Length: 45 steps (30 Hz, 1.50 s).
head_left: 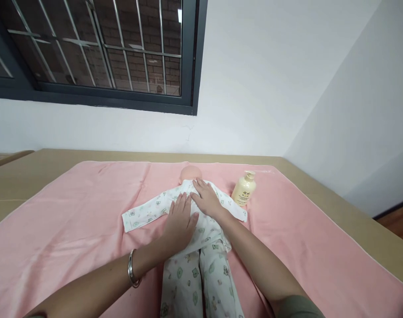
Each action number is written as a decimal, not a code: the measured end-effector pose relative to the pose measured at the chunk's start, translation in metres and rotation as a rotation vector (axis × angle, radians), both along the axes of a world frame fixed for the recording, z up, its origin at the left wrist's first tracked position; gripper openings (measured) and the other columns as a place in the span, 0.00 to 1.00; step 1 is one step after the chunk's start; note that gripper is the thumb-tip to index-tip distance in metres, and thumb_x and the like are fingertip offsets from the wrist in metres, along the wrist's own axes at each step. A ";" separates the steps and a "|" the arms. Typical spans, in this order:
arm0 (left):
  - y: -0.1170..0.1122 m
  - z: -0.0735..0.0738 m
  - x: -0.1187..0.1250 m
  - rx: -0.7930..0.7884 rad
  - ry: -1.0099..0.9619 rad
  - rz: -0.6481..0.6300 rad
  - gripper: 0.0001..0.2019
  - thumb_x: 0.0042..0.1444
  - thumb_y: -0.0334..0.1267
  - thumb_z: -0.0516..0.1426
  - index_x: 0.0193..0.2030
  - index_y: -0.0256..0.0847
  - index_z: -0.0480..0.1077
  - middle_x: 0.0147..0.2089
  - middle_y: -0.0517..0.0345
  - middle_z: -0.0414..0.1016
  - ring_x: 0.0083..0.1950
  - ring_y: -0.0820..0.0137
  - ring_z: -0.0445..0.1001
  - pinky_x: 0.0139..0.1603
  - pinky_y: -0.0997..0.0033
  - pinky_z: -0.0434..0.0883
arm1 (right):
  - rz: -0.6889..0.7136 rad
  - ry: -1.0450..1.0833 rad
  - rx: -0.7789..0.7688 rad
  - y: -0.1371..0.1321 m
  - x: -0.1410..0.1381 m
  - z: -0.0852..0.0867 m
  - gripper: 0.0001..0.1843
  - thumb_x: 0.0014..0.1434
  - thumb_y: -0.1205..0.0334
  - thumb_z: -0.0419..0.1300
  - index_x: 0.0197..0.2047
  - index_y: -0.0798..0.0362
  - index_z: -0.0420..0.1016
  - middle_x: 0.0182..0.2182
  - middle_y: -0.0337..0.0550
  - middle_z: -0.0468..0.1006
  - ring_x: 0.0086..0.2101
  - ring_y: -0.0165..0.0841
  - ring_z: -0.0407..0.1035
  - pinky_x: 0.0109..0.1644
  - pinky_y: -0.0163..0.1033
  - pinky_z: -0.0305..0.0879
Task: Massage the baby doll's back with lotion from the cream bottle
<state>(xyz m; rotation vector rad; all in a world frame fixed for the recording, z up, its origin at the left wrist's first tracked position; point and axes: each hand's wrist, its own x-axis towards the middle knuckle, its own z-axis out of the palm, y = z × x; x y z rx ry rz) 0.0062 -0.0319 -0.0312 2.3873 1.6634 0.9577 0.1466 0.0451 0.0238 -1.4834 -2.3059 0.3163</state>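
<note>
Both arms reach forward over the pink towel (72, 229), left hand (180, 221) and right hand (206, 198) lying flat, open-palmed, gripping nothing, on the doll (188, 207).

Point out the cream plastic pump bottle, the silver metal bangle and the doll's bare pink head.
Cream plastic pump bottle (243, 192): head view, its front label.
Silver metal bangle (131, 267): head view, band on wrist.
Doll's bare pink head (189, 172): head view, its crown.

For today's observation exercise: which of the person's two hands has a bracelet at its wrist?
The left hand, lower on the doll: a silver bracelet rings its wrist; the right hand has a bare wrist.
</note>
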 end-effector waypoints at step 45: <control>0.044 -0.005 -0.010 0.251 -0.572 0.127 0.23 0.67 0.45 0.42 0.65 0.39 0.57 0.61 0.42 0.66 0.63 0.55 0.62 0.65 0.46 0.57 | 0.081 -0.069 0.362 -0.079 0.002 -0.006 0.21 0.62 0.66 0.50 0.58 0.56 0.68 0.60 0.56 0.66 0.60 0.47 0.57 0.60 0.56 0.55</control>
